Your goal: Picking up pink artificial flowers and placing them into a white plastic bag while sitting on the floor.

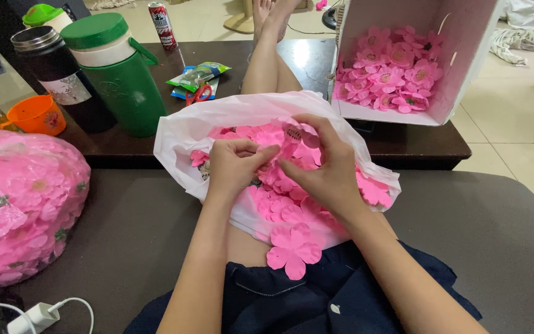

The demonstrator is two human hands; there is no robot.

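On my lap lies an open white plastic bag (180,133) full of loose pink fabric flower petals (288,207). My left hand (233,166) and my right hand (326,164) meet over the bag, fingertips pinching pink petal pieces (279,151) between them. One pink flower petal (293,249) has slid out onto my dark shorts. A white cardboard box (458,68) tipped on its side on the dark table holds several finished pink flowers (390,77) with yellow centres.
A clear bag stuffed with pink flowers (23,207) sits at the left. On the dark table (316,62) stand a green jug (118,77), a black flask (54,71), an orange cup (37,115), a can (163,25), red scissors (199,94). A white charger (38,315) lies at bottom left.
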